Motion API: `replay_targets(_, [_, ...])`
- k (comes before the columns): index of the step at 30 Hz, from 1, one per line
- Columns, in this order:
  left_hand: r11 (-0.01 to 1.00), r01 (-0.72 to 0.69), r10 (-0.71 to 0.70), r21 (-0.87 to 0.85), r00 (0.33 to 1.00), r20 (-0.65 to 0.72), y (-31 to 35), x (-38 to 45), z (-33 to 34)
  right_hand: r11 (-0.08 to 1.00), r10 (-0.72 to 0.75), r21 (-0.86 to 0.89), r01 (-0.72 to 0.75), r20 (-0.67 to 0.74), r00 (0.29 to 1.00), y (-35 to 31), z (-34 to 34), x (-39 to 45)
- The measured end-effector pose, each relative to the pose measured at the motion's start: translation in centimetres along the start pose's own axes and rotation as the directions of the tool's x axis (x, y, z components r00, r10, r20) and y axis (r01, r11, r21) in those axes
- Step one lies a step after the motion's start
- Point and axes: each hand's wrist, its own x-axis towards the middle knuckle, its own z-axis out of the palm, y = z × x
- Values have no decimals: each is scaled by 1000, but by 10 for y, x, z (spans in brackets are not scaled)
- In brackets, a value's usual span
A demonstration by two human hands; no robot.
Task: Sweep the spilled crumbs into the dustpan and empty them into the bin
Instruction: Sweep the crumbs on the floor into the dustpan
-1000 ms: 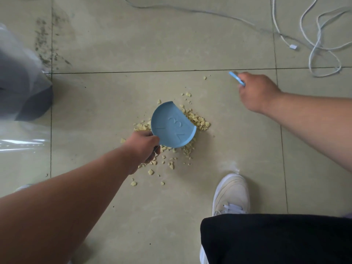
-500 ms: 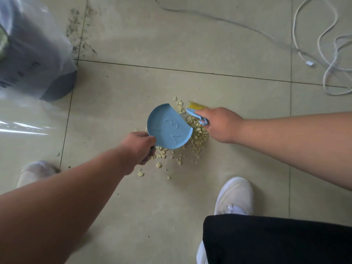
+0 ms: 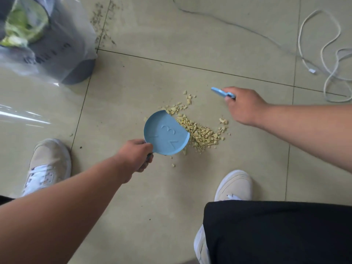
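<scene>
At far left, a dark bin (image 3: 76,60) lined with a clear bag (image 3: 47,44) stood on the tiled floor (image 3: 133,206), with green scraps showing in its mouth. Below the bin, a pale shoe (image 3: 48,164) rested flat on the floor. Right of that shoe, the left hand (image 3: 136,156) had its fingers curled round the handle of a blue dustpan (image 3: 165,133); the handle itself was mostly hidden by the hand. The dustpan was tilted with its underside toward the camera, raised numerals showing on it, and its open edge met the crumbs (image 3: 198,133). These yellow crumbs lay on the floor in a heap against the dustpan's right edge, with a looser trail running up past its top and a few stray bits below it. Whether any crumbs were inside the dustpan could not be told. Right of the heap and clear of it, the right hand (image 3: 245,106) was closed round a blue brush (image 3: 222,92), whose handle end stuck out to the left; the bristles were hidden. Below this hand, a second pale shoe (image 3: 235,184) and a black trouser leg (image 3: 276,231) filled the lower right. At far right, white cables (image 3: 332,60) lay looped on the floor, well apart from the crumbs.
</scene>
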Motion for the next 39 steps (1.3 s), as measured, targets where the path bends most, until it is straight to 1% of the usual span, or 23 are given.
replay_targets(4, [1000, -12, 12, -8, 1000, -5, 0, 12, -18, 983, -35, -177, 50, 83, 996, 25, -21, 27])
replay_targets(6, [1000, -23, 24, 13, 1000, -10, 2, 20, -23, 973, -34, -225, 52, 85, 996, 32, -21, 44])
replay_targets(10, [999, -35, 35, 15, 999, -15, 13, 33, -27, 981, -11, -196, 13, 10, 1000, 22, -1, 79])
replay_targets(13, [999, -43, 43, 25, 999, -2, 21, 43, -31, 977, -63, -205, 58, -14, 998, 5, 27, 85])
replay_targets(14, [997, -51, 51, 51, 999, 3, 23, 46, -33, 977, -74, -200, 73, 4, 997, -3, 35, 80])
replay_targets(16, [993, -64, 65, 96, 998, -4, 26, 49, -39, 974, -135, -172, 149, 91, 987, -19, 50, 66])
replay_targets(19, [991, -76, 81, 111, 996, -35, 29, 53, -49, 945, -263, -132, 298, 233, 936, -43, 67, 45])
replay_targets(22, [980, -95, 105, 174, 993, -49, 27, 52, -60, 937, -310, -62, 344, 308, 899, -65, 80, 25])
replay_targets(25, [967, -110, 126, 228, 990, -59, 19, 47, -68, 933, -337, -23, 359, 295, 894, -72, 87, 13])
replay_targets(29, [981, -100, 116, 169, 989, -89, 5, 37, -76, 939, -324, -24, 342, 259, 910, -77, 74, 11])
replay_targets(31, [986, -82, 98, 148, 990, -104, -3, 30, -81, 945, -317, -9, 327, 213, 924, -79, 61, 12])
replay_targets(33, [984, -68, 88, 162, 989, -118, -11, 22, -86, 951, -303, -8, 308, 152, 941, -80, 50, 19])
replay_targets(36, [978, -71, 100, 197, 985, -143, -21, 18, -96, 964, -257, -44, 261, 83, 963, -81, 40, 33])
replay_targets(39, [978, -56, 88, 199, 983, -158, -32, 18, -108, 962, -236, -122, 243, 71, 969, -79, 39, 49])
